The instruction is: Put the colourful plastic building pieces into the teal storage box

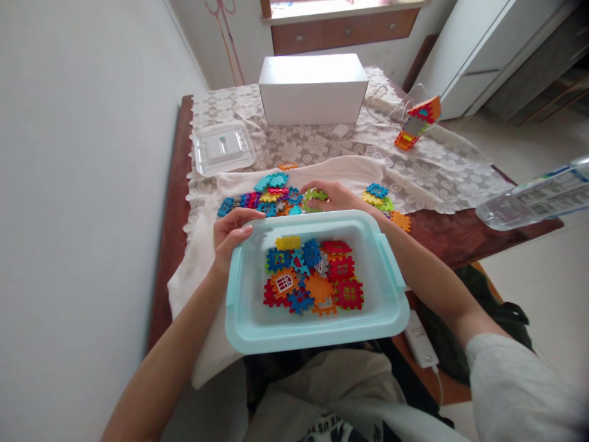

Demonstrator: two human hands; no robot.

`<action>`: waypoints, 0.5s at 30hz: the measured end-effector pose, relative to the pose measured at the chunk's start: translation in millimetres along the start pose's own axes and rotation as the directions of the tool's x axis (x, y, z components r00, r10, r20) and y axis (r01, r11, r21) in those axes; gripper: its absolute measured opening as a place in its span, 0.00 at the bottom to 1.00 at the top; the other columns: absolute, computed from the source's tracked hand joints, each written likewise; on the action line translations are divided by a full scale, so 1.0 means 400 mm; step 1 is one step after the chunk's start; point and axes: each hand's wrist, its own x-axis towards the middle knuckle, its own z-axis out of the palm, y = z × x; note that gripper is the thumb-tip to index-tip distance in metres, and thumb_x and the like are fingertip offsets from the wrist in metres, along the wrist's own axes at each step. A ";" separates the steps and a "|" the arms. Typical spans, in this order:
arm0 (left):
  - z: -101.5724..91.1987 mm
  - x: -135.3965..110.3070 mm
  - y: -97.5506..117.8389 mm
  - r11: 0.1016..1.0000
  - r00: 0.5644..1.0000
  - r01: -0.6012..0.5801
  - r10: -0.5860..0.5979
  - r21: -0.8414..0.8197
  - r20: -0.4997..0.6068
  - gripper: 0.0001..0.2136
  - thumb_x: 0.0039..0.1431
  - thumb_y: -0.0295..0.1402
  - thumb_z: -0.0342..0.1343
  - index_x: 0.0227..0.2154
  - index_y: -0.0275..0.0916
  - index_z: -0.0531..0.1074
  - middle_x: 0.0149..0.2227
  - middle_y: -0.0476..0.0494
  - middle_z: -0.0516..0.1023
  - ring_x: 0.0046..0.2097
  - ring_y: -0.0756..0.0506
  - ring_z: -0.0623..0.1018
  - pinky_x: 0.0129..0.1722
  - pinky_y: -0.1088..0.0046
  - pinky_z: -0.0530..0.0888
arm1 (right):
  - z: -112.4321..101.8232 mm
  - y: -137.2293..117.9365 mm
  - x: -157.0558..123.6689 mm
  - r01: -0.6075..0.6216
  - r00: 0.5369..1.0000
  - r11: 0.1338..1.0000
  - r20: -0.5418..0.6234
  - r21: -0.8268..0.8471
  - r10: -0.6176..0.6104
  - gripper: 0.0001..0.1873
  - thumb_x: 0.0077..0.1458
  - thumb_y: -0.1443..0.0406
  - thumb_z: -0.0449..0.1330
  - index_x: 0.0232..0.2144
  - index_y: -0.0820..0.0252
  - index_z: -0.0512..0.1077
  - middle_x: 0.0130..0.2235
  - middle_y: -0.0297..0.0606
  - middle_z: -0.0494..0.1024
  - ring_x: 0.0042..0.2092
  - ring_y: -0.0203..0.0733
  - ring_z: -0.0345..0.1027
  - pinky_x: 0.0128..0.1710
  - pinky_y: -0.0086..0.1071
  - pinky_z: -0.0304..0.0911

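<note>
My left hand (pixel 234 233) grips the far left corner of a light blue plastic bin (pixel 317 336), thumb over the rim. The bin is held tilted toward me at the table's near edge. Inside it lie several interlocking plastic tiles (pixel 317 285) in red, blue, orange and yellow. My right arm reaches past the bin's right side, and my right hand (pixel 335 195) has its thumb and fingers closed around a green interlocking tile (pixel 315 197). To the left of that hand spreads a pile of mixed tiles (pixel 271 196); a smaller pile (pixel 378 195) lies to the right.
A clear lid (pixel 224 147) and a white box (pixel 313 92) stand farther back on the lace-covered table. An assembled tile house (pixel 418 123) is at the back right. A plastic bottle (pixel 534 195) juts in from the right. A white power strip (pixel 419 339) lies below.
</note>
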 end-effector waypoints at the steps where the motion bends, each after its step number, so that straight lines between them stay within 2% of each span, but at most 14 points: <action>1: 0.001 0.000 0.001 1.000 1.000 0.001 -0.001 -0.003 0.001 0.13 0.45 0.36 0.65 0.34 0.39 0.87 0.26 0.46 0.82 0.24 0.49 0.72 0.21 0.75 0.62 | -0.005 -0.008 0.001 -0.003 0.998 0.998 -0.059 0.070 0.007 0.21 0.60 0.52 0.68 0.49 0.61 0.79 0.40 0.37 0.81 0.39 0.41 0.70 0.40 0.33 0.66; 3: 0.003 0.001 0.003 1.000 1.000 0.004 -0.004 -0.010 -0.002 0.13 0.44 0.36 0.65 0.33 0.39 0.88 0.26 0.46 0.82 0.24 0.49 0.73 0.21 0.75 0.62 | -0.014 -0.024 0.001 0.012 0.991 0.964 -0.134 0.265 0.024 0.23 0.62 0.47 0.68 0.47 0.59 0.79 0.39 0.36 0.80 0.37 0.38 0.69 0.37 0.31 0.66; 6: 0.005 0.001 0.006 1.000 1.000 0.012 -0.012 -0.011 -0.016 0.13 0.43 0.36 0.65 0.32 0.40 0.88 0.27 0.45 0.83 0.25 0.49 0.74 0.22 0.76 0.63 | -0.023 -0.049 -0.006 0.046 0.984 0.841 -0.168 0.539 0.054 0.25 0.61 0.43 0.69 0.45 0.57 0.78 0.35 0.33 0.76 0.33 0.35 0.67 0.32 0.28 0.66; 8: 0.005 -0.002 0.007 1.000 1.000 0.013 -0.013 -0.004 -0.022 0.13 0.43 0.36 0.66 0.32 0.39 0.88 0.27 0.45 0.83 0.25 0.49 0.73 0.22 0.76 0.63 | -0.027 -0.064 -0.016 0.092 0.985 0.761 -0.169 0.643 0.024 0.25 0.59 0.45 0.72 0.46 0.56 0.78 0.34 0.32 0.75 0.31 0.33 0.68 0.31 0.27 0.66; 10: 0.004 -0.004 0.007 1.000 1.000 0.008 -0.007 0.007 -0.023 0.13 0.43 0.36 0.65 0.33 0.39 0.88 0.26 0.45 0.83 0.25 0.49 0.72 0.22 0.75 0.63 | -0.033 -0.081 -0.028 0.140 0.988 0.713 -0.140 0.687 -0.059 0.24 0.57 0.48 0.75 0.48 0.56 0.79 0.34 0.31 0.77 0.33 0.34 0.71 0.33 0.27 0.68; 11: 0.004 -0.005 0.007 1.000 1.000 0.003 -0.003 0.012 -0.025 0.13 0.44 0.36 0.65 0.33 0.39 0.87 0.26 0.45 0.82 0.25 0.49 0.72 0.23 0.75 0.63 | -0.038 -0.090 -0.034 0.148 0.989 0.709 -0.097 0.689 -0.112 0.23 0.57 0.50 0.75 0.48 0.55 0.79 0.36 0.32 0.79 0.35 0.35 0.74 0.36 0.28 0.70; 13: 0.004 -0.006 0.006 1.000 1.000 -0.003 0.003 0.023 -0.029 0.13 0.44 0.36 0.64 0.33 0.39 0.87 0.26 0.45 0.82 0.25 0.48 0.72 0.23 0.74 0.64 | -0.048 -0.112 -0.044 0.127 0.971 0.743 0.070 0.657 -0.228 0.21 0.57 0.51 0.76 0.47 0.56 0.81 0.40 0.36 0.83 0.42 0.40 0.79 0.45 0.33 0.74; 15: 0.006 -0.005 0.007 1.000 1.000 0.001 -0.001 0.031 -0.026 0.13 0.44 0.36 0.64 0.33 0.39 0.87 0.26 0.45 0.83 0.25 0.48 0.73 0.23 0.74 0.64 | -0.054 -0.130 -0.049 0.109 0.918 0.790 0.245 0.604 -0.314 0.24 0.55 0.47 0.76 0.45 0.56 0.84 0.47 0.43 0.85 0.53 0.48 0.79 0.56 0.42 0.74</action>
